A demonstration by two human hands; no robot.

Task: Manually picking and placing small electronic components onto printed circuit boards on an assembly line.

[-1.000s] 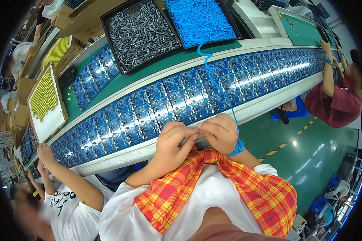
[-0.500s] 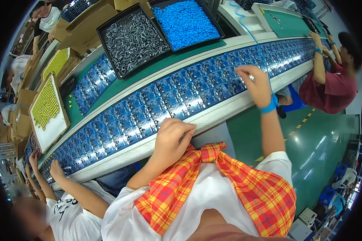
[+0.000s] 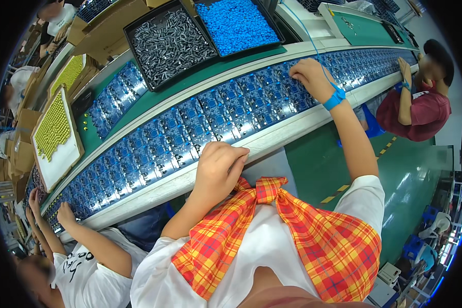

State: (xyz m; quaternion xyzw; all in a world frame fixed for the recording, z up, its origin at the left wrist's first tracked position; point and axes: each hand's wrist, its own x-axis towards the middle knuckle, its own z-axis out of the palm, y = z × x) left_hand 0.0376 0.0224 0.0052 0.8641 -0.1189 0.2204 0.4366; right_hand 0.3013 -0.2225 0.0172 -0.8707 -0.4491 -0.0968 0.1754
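A long row of blue circuit boards [image 3: 226, 110] runs across the line, dotted with small bright-blue parts. My right hand [image 3: 313, 78] is over the boards right of the middle, thumb and fingers bent together; whatever they hold, if anything, is hidden. A blue strap [image 3: 335, 99] with a cord circles my right wrist. My left hand [image 3: 218, 167] rests on the pale near rail [image 3: 277, 134], its fingers curled in and the thumb against them. What lies inside that hand does not show.
Beyond the boards stand a black tray of dark grey cylindrical parts [image 3: 172, 49] and another of small blue parts [image 3: 236, 25]. Further left are loose boards [image 3: 119, 97] and a white panel with yellow-green parts [image 3: 55, 136]. Co-workers sit at left [image 3: 95, 262] and right [image 3: 416, 110].
My right hand has moved left and farther out over the boards, its fingers drawing closer together. My left hand stays on the rail. The right co-worker's arms have pulled back.
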